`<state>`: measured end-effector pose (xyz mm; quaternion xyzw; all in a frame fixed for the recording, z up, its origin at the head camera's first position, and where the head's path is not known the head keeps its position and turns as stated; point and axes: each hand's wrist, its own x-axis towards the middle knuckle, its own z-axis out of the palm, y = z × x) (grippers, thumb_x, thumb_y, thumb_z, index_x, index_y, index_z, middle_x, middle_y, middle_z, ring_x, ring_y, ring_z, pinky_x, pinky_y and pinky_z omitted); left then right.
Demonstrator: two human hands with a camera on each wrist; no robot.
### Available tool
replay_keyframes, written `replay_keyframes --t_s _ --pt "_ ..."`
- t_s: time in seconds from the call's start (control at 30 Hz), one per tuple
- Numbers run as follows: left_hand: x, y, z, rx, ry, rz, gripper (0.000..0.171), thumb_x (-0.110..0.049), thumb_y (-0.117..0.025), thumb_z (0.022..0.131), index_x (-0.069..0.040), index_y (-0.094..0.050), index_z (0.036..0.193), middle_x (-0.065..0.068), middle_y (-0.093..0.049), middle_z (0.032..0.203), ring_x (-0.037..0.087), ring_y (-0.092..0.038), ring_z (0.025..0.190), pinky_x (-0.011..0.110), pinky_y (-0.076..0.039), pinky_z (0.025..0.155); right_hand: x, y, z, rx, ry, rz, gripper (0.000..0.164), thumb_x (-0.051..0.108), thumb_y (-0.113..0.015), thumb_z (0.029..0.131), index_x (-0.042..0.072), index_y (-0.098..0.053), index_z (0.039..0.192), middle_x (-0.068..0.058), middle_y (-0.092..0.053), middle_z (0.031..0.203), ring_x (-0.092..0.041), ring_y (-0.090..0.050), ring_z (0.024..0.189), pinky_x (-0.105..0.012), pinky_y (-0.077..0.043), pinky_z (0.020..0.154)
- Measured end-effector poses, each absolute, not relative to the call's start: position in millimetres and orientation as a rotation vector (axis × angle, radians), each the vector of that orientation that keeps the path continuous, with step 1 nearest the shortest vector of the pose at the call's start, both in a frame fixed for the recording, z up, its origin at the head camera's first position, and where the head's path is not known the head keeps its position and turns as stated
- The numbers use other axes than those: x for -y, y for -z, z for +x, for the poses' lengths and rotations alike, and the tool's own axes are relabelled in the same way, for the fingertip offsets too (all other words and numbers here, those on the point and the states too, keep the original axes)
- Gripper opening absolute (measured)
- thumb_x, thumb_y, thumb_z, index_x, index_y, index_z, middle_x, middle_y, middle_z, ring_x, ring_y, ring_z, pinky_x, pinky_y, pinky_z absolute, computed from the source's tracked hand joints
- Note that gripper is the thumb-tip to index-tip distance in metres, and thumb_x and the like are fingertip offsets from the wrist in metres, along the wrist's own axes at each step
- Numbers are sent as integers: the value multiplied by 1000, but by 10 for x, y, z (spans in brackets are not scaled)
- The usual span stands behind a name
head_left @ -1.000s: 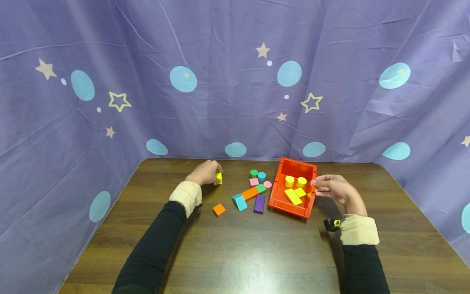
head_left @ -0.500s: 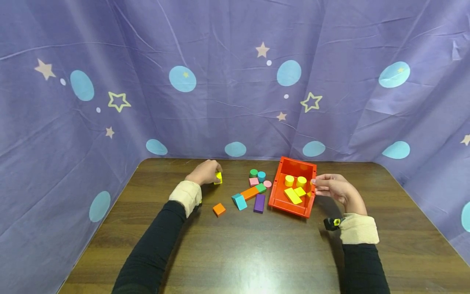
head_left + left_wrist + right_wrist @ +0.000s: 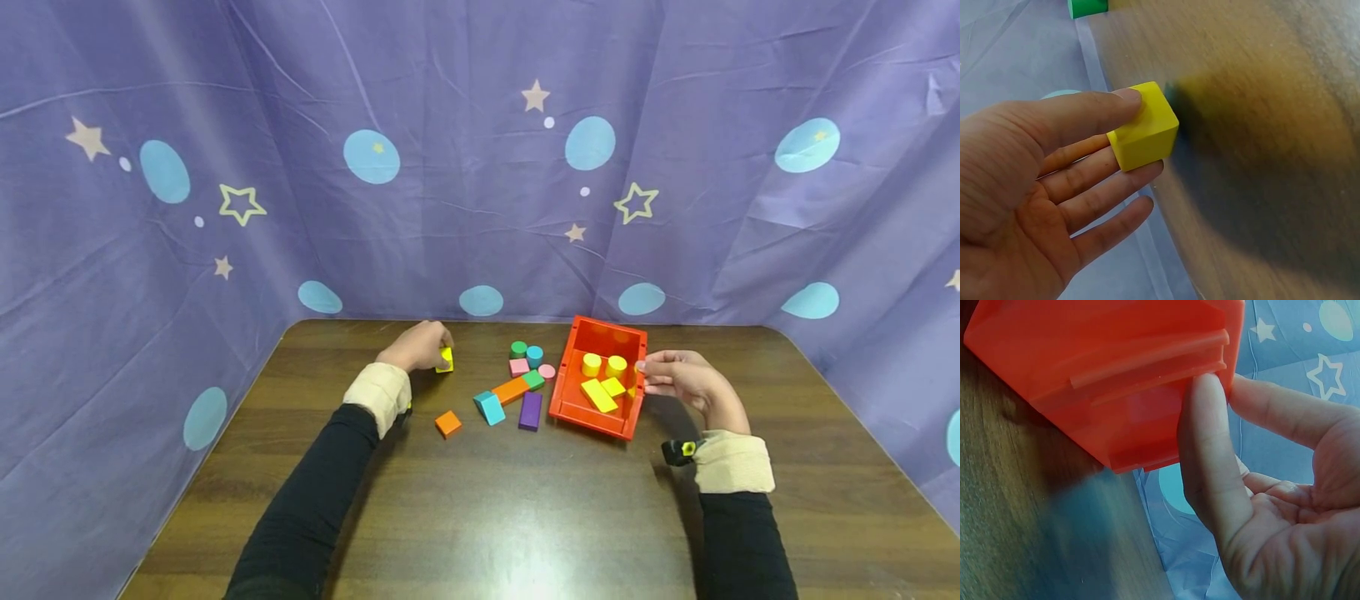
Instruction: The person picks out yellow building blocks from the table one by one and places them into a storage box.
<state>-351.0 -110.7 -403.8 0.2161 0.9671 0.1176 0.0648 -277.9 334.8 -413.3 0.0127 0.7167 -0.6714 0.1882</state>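
My left hand (image 3: 420, 346) pinches a yellow cube (image 3: 1147, 131) between thumb and fingers at the back left of the table. In the left wrist view the thumb lies on one face and the fingers are behind it. At the right, my right hand (image 3: 686, 379) pinches the side wall of a red plastic bin (image 3: 588, 422). Its fingertips sit at the rim in the right wrist view. Inside the bin stand two yellow cylinders (image 3: 617, 367), beside a yellow rectangular block (image 3: 598, 396) and a smaller yellow block (image 3: 613, 387).
Left of the bin lie a purple block (image 3: 530, 411), an orange block (image 3: 511, 391), a green block (image 3: 533, 380), a blue triangular block (image 3: 491, 408) and an orange square (image 3: 448, 424). Behind them are a green cylinder (image 3: 518, 349), a blue cylinder (image 3: 534, 356) and pink pieces (image 3: 519, 367).
The head view has tilted slightly, so everything on the table sits a little higher in it. Both hands keep their holds on the yellow cube and the red bin.
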Motion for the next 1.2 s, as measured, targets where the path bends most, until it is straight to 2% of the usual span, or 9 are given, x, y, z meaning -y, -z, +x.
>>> replay_keyframes --t_s 0.23,0.57,1.0,1.2 --pt "1067 3940 -3481 -2877 -339 647 41 -15 -83 83 0 -73 119 15 -73 121 31 -67 112 43 -53 100 -3343 4147 -2789 -2037 1871 32 20 6 -59 101 -6 -54 115 4 -71 90 -7 -69 75 -24 -61 76" --pt "961 3753 -3374 -2822 -320 670 36 -9 -82 83 0 -74 117 13 -73 117 25 -65 99 36 -55 90 -3338 4133 -2772 -2021 1886 43 15 5 -60 101 -4 -55 111 4 -72 88 -8 -69 74 -24 -61 75" --pt "755 3442 -3235 -2822 -263 783 30 -8 -82 83 -4 -76 112 10 -75 114 25 -67 104 36 -55 94 -3340 4128 -2771 -2026 1867 20 26 7 -59 101 -10 -52 119 4 -72 90 -7 -69 75 -24 -61 75" --pt "620 3266 -3152 -2841 -279 867 27 -6 -81 82 -4 -77 109 9 -76 111 24 -67 102 35 -55 91 -3342 4129 -2768 -1992 1901 33 19 5 -60 101 -7 -55 115 3 -73 89 -8 -69 73 -24 -61 74"
